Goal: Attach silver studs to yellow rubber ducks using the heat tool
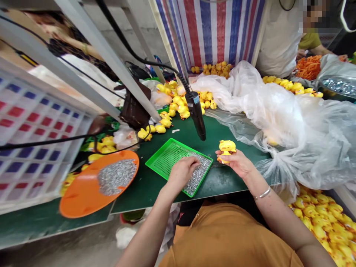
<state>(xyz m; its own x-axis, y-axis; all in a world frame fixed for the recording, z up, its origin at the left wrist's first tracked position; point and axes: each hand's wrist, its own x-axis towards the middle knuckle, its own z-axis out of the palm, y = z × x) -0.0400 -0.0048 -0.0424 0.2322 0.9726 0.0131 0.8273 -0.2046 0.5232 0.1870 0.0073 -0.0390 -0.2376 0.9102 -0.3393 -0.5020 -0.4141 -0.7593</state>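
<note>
Head view: my right grip [236, 163] is holding a yellow toy duck [227, 149] firmly, while my left grip [182, 172] is resting on small metal pieces [199, 175] in a green plastic tray [164, 160], its closure hidden.

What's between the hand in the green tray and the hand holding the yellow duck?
Between the left hand and the right hand, the head view shows small silver pieces in the green mesh tray, then green workbench.

A hanging power tool [196, 115] stands between the green tray [158, 150] and ducks [180, 107].
</note>
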